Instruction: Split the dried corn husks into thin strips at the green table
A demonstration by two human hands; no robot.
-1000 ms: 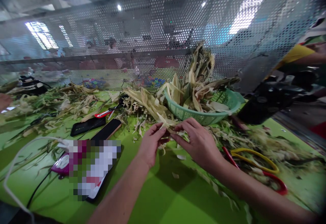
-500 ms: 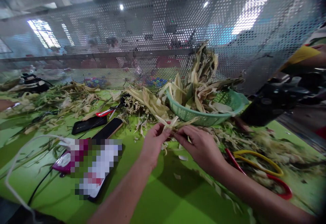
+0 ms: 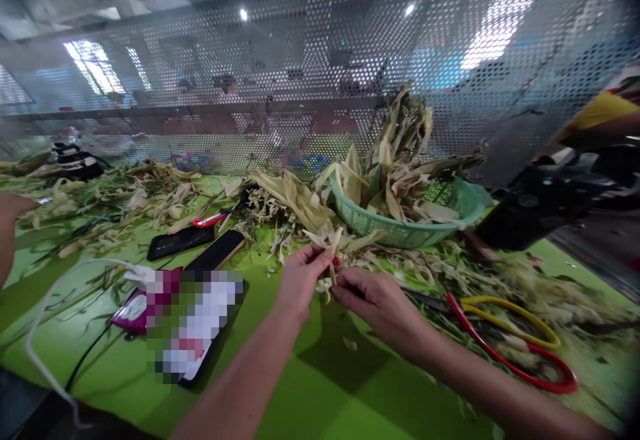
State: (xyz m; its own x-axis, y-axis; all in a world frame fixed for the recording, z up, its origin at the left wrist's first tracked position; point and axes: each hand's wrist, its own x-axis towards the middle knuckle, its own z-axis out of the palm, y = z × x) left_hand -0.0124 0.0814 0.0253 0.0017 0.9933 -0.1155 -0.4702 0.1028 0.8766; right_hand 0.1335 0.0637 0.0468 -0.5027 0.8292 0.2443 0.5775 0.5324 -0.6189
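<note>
Left hand (image 3: 299,277) and right hand (image 3: 376,303) both pinching one dry husk strip (image 3: 334,248), just in front of the green basket (image 3: 400,230). Could rip or slip if tugged too hard.
</note>
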